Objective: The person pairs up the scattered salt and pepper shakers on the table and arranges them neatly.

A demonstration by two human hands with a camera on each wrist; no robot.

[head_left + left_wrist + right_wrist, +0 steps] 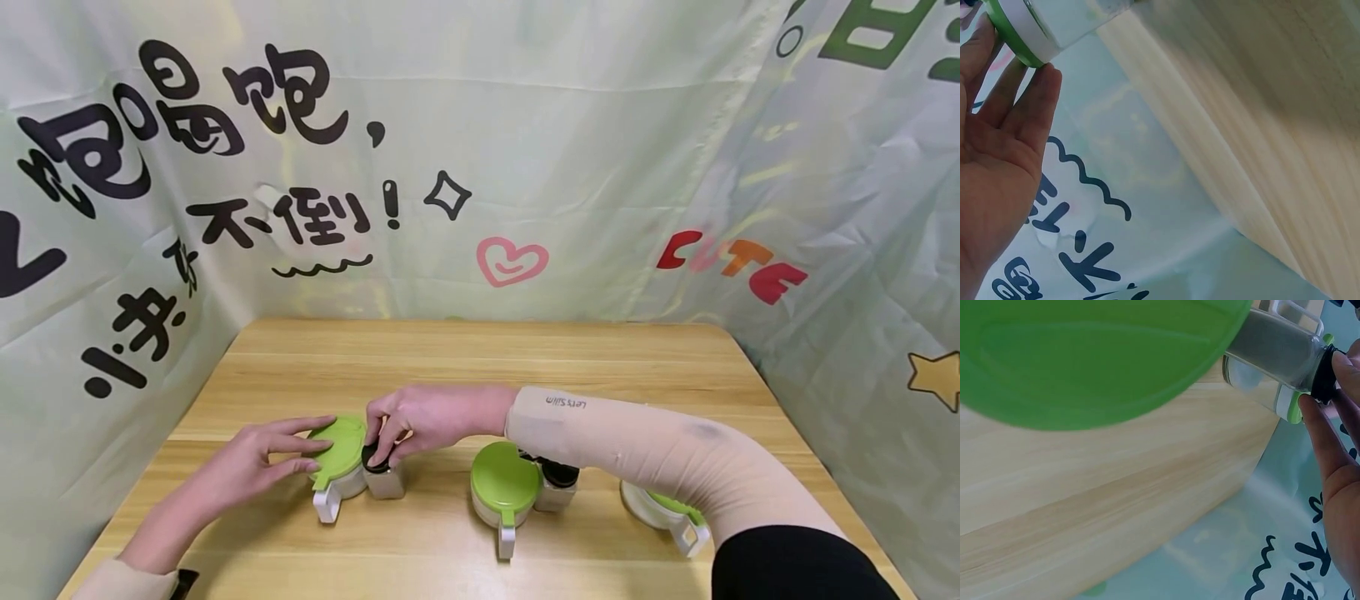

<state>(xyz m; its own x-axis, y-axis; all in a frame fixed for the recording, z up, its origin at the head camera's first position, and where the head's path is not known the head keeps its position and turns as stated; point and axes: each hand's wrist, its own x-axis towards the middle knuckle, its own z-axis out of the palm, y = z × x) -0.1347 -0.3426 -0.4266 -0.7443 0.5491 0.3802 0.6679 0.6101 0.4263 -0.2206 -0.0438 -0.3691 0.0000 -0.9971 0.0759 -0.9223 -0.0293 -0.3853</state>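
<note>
On the left side of the table stands a clear jar with a green lid [342, 442] and a white handle. My left hand [262, 454] rests its nearly straight fingers on that lid; in the left wrist view the fingertips [1047, 75] meet the lid's rim. Just right of it is a square clear jar [386, 483] with a black cap. The right hand [420, 417] pinches the cap [1324, 375] between thumb and fingers. In the right wrist view the square jar's body [1275, 347] overlaps the green-lidded jar behind it.
A second green-lidded jar [506, 479] and another black-capped square jar [555, 496] stand mid-table, close below the right forearm. Farther right, the right sleeve [637, 450] partly hides a third green-lidded jar [652, 508]. Printed cloth [585, 167] surrounds the wooden table [480, 358].
</note>
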